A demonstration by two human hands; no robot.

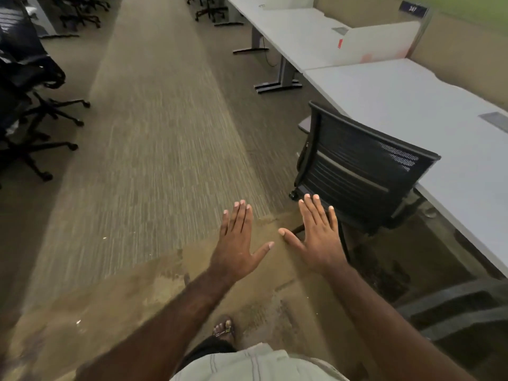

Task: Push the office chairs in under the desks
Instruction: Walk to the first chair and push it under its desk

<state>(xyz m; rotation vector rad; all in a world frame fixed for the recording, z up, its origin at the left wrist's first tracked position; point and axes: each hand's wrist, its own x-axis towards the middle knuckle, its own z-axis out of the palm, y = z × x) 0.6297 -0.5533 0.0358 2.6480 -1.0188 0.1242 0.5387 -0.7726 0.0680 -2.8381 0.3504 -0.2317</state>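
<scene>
Chair (357,171): black mesh back, at smooth white desk (412,105) | left hand (239,243), right hand (316,237): flat, empty

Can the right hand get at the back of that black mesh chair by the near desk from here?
Probably yes. The right hand is open, flat and empty, and only bare carpet shows around it. The black mesh chair stands just ahead at the near desk, its backrest turned toward the aisle.

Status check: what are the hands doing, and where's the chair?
Left hand and right hand open, empty, not gripping. Chair angled at desk, back outside the edge. Nothing blocking it.
</scene>
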